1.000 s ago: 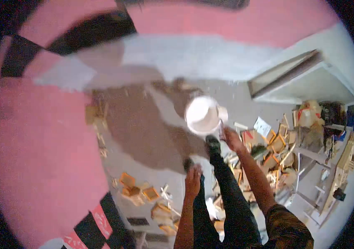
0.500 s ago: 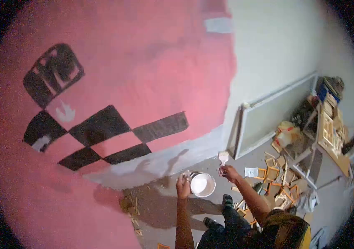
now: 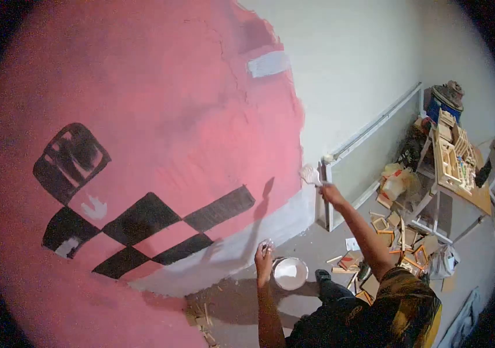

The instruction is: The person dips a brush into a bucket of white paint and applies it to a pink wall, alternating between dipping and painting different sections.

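Note:
My right hand (image 3: 331, 196) is closed round the handle of a paintbrush (image 3: 309, 174) with pale paint on its bristles. The brush overlaps the wall where the pink paint meets the white, next to the corner of a leaning framed panel. My left hand (image 3: 265, 262) is raised with its fingers curled together and whitish at the tips; I cannot tell what is in them. Just right of that hand in the view is a bucket (image 3: 290, 274) of white paint. A black checker pattern (image 3: 142, 219) covers part of the pink wall (image 3: 160, 87), above a pale strip (image 3: 241, 246).
The white-framed panel (image 3: 369, 151) leans on the white wall (image 3: 358, 69). Wood pieces and small frames (image 3: 384, 232) litter the floor on the right. Behind them stand a table (image 3: 475, 194) with wooden items and a blue container (image 3: 446, 109).
My right hand has raised the brush up and slightly left, from above the floor to the wall's edge. My left hand stays near the bucket in view. The view has shifted.

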